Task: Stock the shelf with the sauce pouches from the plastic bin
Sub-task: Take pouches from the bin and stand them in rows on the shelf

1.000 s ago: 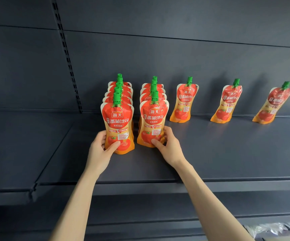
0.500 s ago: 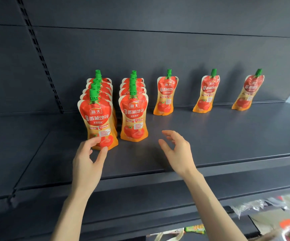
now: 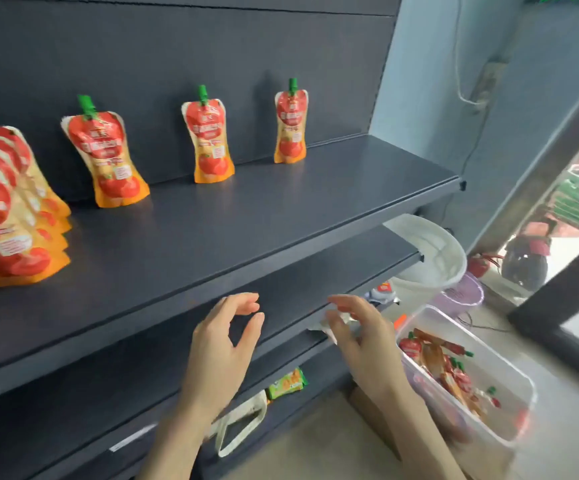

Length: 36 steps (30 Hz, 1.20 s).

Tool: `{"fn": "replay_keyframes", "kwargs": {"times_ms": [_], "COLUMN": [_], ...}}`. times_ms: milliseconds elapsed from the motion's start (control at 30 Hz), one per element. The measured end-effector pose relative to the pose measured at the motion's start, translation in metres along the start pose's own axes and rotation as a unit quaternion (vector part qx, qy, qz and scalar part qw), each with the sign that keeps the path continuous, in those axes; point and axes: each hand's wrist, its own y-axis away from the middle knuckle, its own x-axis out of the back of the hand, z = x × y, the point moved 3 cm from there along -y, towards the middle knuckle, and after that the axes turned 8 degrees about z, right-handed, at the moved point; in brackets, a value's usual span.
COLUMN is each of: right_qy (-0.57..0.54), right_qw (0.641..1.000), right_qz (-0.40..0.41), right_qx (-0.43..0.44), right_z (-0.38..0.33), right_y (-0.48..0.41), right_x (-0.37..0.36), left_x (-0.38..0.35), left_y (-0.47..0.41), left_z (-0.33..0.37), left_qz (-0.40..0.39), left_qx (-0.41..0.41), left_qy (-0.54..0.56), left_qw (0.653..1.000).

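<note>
Sauce pouches [image 3: 444, 365] lie jumbled in the plastic bin [image 3: 482, 348], which sits on the floor [image 3: 565, 427] at my four o'clock. The next ones must come from there. My right grip [image 3: 364, 344] hangs just left of the bin's rim, fingers spread and loosely curved, holding nothing. My left grip [image 3: 222, 348], at six o'clock before the shelf edges, has thumb and fingers apart and is also empty. I judge this to be the fetching step: both grips are free and nothing is picked up yet. The next move calls for reaching over the rim and taking a top-lying pouch by its body, so the heap doesn't drag along.

Just below my grips, a green packet [image 3: 286, 382] and a white bag [image 3: 243, 424] sit beneath the lower shelf [image 3: 316, 271]. Past the bin, at two o'clock, a white bucket [image 3: 430, 258] stands with a purple basket [image 3: 461, 296] just beside it.

Farther off, the shelf [image 3: 246, 220] runs from nine to one o'clock. A packed row [image 3: 0, 216] at nine o'clock reaches toward its front. Three single pouches [image 3: 210, 136] stand well apart along the back panel from ten to twelve o'clock, with bare lanes in front of them. I reckon the stocking is under halfway. At one o'clock a pale wall [image 3: 419, 98] carries a power strip [image 3: 489, 81] with a white cable.
</note>
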Motion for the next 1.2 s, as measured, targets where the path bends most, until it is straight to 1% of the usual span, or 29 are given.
{"fn": "replay_keyframes", "kwargs": {"times_ms": [133,267,367,500,700,767,833,933,1067,1200], "right_qy": [0.062,0.084,0.094,0.087,0.060,0.055,0.048,0.029,0.012,0.002], "right_qw": [0.996,0.985,0.977,0.960,0.929,0.917,0.903,0.877,0.846,0.818], "right_qz": [0.033,0.080,0.106,0.126,0.149,0.148,0.149,0.141,0.136,0.101], "right_qx": [-0.058,-0.131,-0.162,-0.236,-0.334,-0.366,-0.400,-0.458,-0.515,-0.567], "right_z": [0.086,0.158,0.191,0.251,0.335,0.367,0.397,0.442,0.503,0.565], "right_y": [0.028,0.052,0.063,0.066,0.044,0.031,0.017,-0.001,-0.015,-0.016], "right_x": [0.077,0.144,0.171,0.201,0.217,0.217,0.217,0.210,0.192,0.166], "left_x": [-0.113,-0.210,-0.251,-0.323,-0.427,-0.466,-0.501,-0.550,-0.611,-0.660], "left_y": [0.040,0.077,0.088,0.086,0.068,0.060,0.053,0.044,0.042,0.053], "left_z": [0.023,0.041,0.049,0.060,0.047,0.035,0.023,0.000,-0.041,-0.090], "left_qz": [-0.100,-0.209,-0.266,-0.335,-0.413,-0.439,-0.458,-0.468,-0.482,-0.479], "left_qx": [0.022,0.070,0.068,0.053,0.059,0.077,0.111,0.180,0.250,0.325], "left_qy": [0.042,0.063,0.052,0.025,-0.004,-0.012,-0.022,-0.038,-0.064,-0.106], "left_qw": [0.994,0.973,0.960,0.940,0.909,0.895,0.882,0.865,0.837,0.808]}}
